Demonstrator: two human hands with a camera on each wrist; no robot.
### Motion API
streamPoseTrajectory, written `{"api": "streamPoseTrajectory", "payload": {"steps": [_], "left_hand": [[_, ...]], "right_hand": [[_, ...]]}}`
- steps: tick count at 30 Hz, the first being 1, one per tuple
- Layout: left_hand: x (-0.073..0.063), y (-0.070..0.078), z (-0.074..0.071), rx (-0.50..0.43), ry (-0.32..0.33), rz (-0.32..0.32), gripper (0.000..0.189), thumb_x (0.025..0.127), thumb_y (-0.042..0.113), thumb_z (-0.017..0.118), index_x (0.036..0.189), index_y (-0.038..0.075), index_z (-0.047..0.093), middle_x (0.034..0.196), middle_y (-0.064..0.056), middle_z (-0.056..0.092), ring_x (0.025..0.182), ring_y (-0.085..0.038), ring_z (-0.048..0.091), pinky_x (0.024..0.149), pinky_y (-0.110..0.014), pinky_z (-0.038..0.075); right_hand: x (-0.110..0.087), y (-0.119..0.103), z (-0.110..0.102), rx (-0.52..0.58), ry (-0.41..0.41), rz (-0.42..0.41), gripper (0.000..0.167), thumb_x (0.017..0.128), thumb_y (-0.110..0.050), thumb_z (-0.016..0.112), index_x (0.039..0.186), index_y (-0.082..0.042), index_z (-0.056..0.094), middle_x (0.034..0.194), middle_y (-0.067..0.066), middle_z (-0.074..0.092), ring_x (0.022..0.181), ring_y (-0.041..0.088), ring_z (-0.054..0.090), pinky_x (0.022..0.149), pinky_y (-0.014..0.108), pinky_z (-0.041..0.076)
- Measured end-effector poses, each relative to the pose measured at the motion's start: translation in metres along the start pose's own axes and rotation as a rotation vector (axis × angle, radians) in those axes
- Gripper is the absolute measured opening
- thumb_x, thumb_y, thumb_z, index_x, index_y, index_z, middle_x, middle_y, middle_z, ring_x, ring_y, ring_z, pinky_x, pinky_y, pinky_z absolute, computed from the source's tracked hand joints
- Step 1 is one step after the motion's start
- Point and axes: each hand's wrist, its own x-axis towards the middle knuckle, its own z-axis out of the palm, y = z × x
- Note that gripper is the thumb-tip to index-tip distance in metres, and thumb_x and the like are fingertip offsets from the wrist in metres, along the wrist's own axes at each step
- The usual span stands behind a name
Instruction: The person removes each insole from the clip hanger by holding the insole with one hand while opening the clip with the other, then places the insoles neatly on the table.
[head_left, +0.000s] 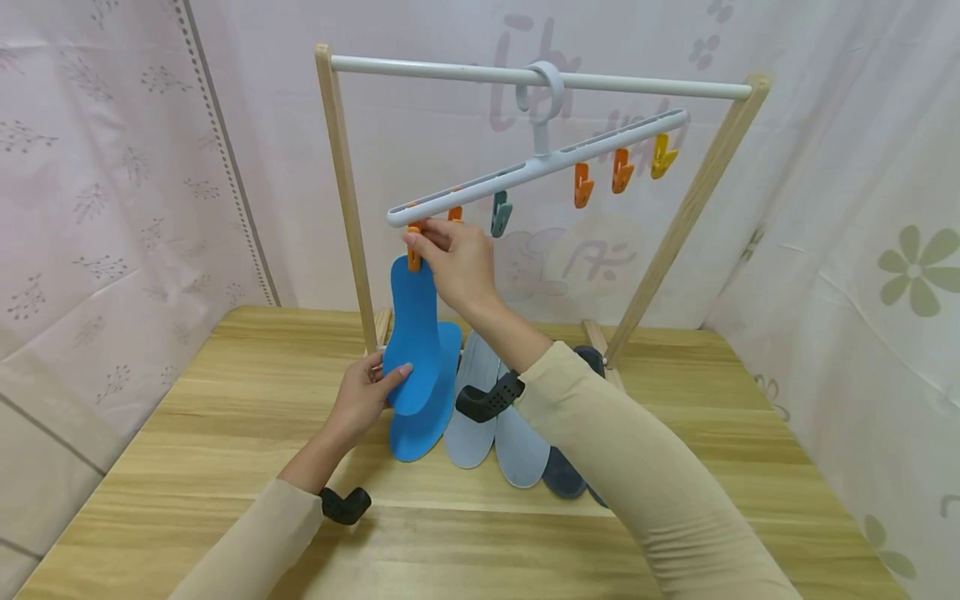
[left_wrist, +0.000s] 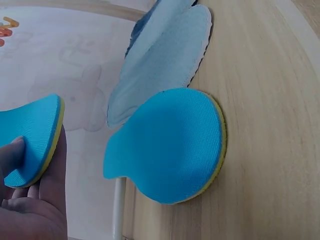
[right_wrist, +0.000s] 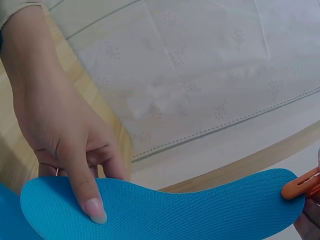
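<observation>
My left hand (head_left: 360, 398) holds a blue insole (head_left: 414, 325) near its lower end, thumb on the blue face and fingers behind. In the left wrist view this insole (left_wrist: 35, 130) shows a yellow underside. At its top, my right hand (head_left: 463, 265) pinches an orange clip (head_left: 414, 250) that hangs from the left, lower end of a tilted pale grey hanger (head_left: 540, 167). The clip's jaws lie over the insole's upper edge in the right wrist view. Behind it, a second blue insole (head_left: 420, 437) rests on the table.
The hanger hooks over the white bar (head_left: 450, 70) of a wooden-legged rack. Other orange clips (head_left: 582, 185), a green clip (head_left: 501, 214) and a yellow clip (head_left: 662, 157) hang from it. Grey insoles (head_left: 471, 437) and dark insoles (head_left: 564, 475) lie on the wooden table (head_left: 225, 417).
</observation>
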Motion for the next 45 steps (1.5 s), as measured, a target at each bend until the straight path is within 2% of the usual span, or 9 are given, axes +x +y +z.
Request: {"api": "streamPoseTrajectory", "payload": {"steps": [9,13,17,27,32,36,41,45], "left_hand": [[-0.006,-0.002,-0.003,-0.003,-0.011,-0.028,0.045,0.103,0.024,0.061,0.141,0.002,0.054,0.125,-0.025,0.069,0.107,-0.028,0.073,0.088,-0.043,0.063],[-0.007,-0.004,-0.003,0.003,-0.016,-0.014,0.044,0.103,0.023,0.061,0.14,0.001,0.055,0.12,-0.026,0.071,0.102,-0.025,0.075,0.086,-0.041,0.064],[-0.007,-0.008,-0.004,0.005,-0.016,-0.006,0.044,0.103,0.023,0.062,0.14,0.001,0.055,0.122,-0.026,0.07,0.103,-0.026,0.074,0.087,-0.042,0.063],[-0.007,-0.013,-0.012,0.108,0.024,-0.042,0.044,0.103,0.023,0.061,0.14,0.0,0.056,0.121,-0.026,0.07,0.102,-0.028,0.074,0.084,-0.039,0.064],[-0.003,-0.015,-0.019,0.177,-0.003,-0.07,0.046,0.103,0.023,0.061,0.142,0.0,0.054,0.119,-0.026,0.071,0.096,-0.024,0.074,0.079,-0.036,0.064],[0.001,-0.017,-0.025,0.205,-0.045,-0.077,0.047,0.103,0.023,0.06,0.143,-0.002,0.052,0.118,-0.026,0.07,0.093,-0.021,0.074,0.079,-0.037,0.065],[0.005,-0.018,-0.029,0.217,-0.072,-0.08,0.046,0.104,0.02,0.058,0.143,-0.004,0.051,0.123,-0.029,0.067,0.098,-0.026,0.073,0.082,-0.041,0.064],[0.008,-0.021,-0.032,0.274,-0.076,-0.086,0.046,0.105,0.02,0.058,0.144,-0.004,0.05,0.126,-0.029,0.065,0.105,-0.031,0.072,0.085,-0.044,0.064]], "right_hand": [[0.003,0.003,0.002,0.007,0.013,0.045,0.037,0.097,-0.024,0.068,0.129,-0.004,0.069,0.117,0.012,0.076,0.112,0.021,0.073,0.094,0.03,0.06],[0.003,0.004,0.002,0.015,0.027,0.053,0.037,0.097,-0.024,0.068,0.128,-0.005,0.07,0.116,0.011,0.077,0.112,0.02,0.073,0.094,0.03,0.06],[0.005,0.004,0.001,0.012,0.037,0.046,0.036,0.096,-0.025,0.069,0.127,-0.006,0.071,0.116,0.01,0.077,0.112,0.02,0.073,0.093,0.03,0.06],[0.002,0.007,0.001,0.02,0.023,0.04,0.038,0.096,-0.027,0.069,0.13,-0.009,0.07,0.117,0.009,0.076,0.114,0.019,0.072,0.092,0.031,0.06],[-0.001,0.011,0.0,0.048,0.008,0.057,0.046,0.096,-0.027,0.07,0.137,-0.008,0.064,0.122,0.01,0.074,0.117,0.019,0.071,0.1,0.03,0.057],[-0.003,0.013,-0.002,0.062,0.001,0.064,0.048,0.094,-0.027,0.072,0.138,-0.008,0.063,0.123,0.01,0.074,0.115,0.019,0.072,0.099,0.03,0.057],[-0.005,0.015,-0.005,0.078,-0.015,0.068,0.05,0.094,-0.028,0.073,0.138,-0.008,0.063,0.125,0.01,0.073,0.116,0.02,0.071,0.099,0.03,0.057],[-0.007,0.014,-0.007,0.119,-0.024,0.053,0.049,0.092,-0.027,0.075,0.136,-0.008,0.064,0.125,0.009,0.073,0.116,0.018,0.071,0.098,0.029,0.058]]}}
